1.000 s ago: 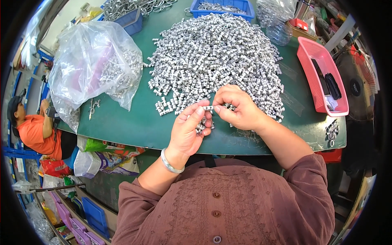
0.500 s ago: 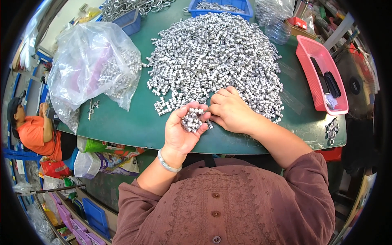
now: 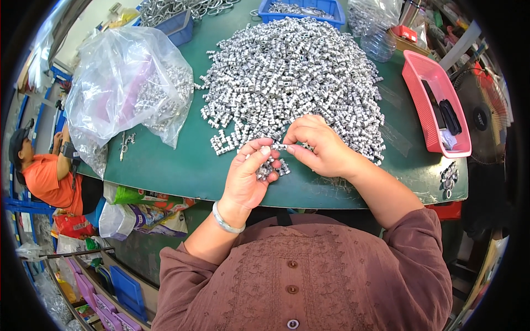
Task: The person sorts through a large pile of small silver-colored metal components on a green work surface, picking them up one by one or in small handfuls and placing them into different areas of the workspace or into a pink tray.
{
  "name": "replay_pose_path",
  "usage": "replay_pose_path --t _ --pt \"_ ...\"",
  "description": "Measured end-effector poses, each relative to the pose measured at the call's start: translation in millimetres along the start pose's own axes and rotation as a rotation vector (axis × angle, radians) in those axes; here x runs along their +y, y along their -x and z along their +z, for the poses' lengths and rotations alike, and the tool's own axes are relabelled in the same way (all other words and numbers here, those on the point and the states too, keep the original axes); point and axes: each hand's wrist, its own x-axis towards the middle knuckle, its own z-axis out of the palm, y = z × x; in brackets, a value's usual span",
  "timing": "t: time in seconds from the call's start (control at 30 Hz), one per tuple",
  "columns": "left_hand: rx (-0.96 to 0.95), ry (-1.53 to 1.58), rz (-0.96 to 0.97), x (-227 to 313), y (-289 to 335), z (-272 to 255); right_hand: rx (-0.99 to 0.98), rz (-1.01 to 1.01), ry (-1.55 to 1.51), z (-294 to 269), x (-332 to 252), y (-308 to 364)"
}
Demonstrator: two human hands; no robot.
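A cluster of small silvery metal fittings (image 3: 265, 171) lies in the palm of my left hand (image 3: 248, 175), under its curled fingers. Between that hand's thumb and forefinger and the fingertips of my right hand (image 3: 321, 146) is one short ribbed metal fitting (image 3: 281, 147), pinched from both sides. Right behind my hands rises a big heap of the same metal fittings (image 3: 292, 83), spread over the green table (image 3: 160, 179). A few loose pieces lie at the heap's near left edge. My fingers partly hide the pieces in the left palm.
A clear plastic bag of metal parts (image 3: 130, 88) stands at the left. Blue trays (image 3: 301, 14) are at the back. A pink basket (image 3: 436, 105) with dark items stands at the right, near a small pile of dark parts (image 3: 449, 177). A person in orange (image 3: 52, 179) is far left.
My right hand has lifted slightly and turned, with its fingers now pinching one fitting. My left thumb and forefinger have closed on the same piece, and the left fingers curl over the cluster.
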Motion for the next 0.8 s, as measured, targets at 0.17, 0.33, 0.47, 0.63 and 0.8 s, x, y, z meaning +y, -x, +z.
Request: replay_pose_path --t 0.17,0.33,0.47,0.63,0.8 --pt "-0.016 -0.049 -0.025 -3.4 0.4 7.1 0.019 -0.026 -0.003 -1.1 -3.1 0.6" --pt "-0.056 0.122 -0.104 -2.1 -2.8 1.6 0.019 -0.053 -0.084 -3.4 -3.3 0.6" --pt "-0.098 0.267 -0.172 -1.1 -5.0 -4.1 -0.154 -0.095 0.168 -0.9 -0.9 3.4" --pt "-0.099 0.321 -0.193 6.4 -0.5 -6.1 -0.271 -0.104 0.373 11.3 -5.4 2.9" --pt "-0.07 0.236 -0.038 34.9 21.2 -11.7 -0.213 -0.121 0.414 14.1 -5.8 0.8"
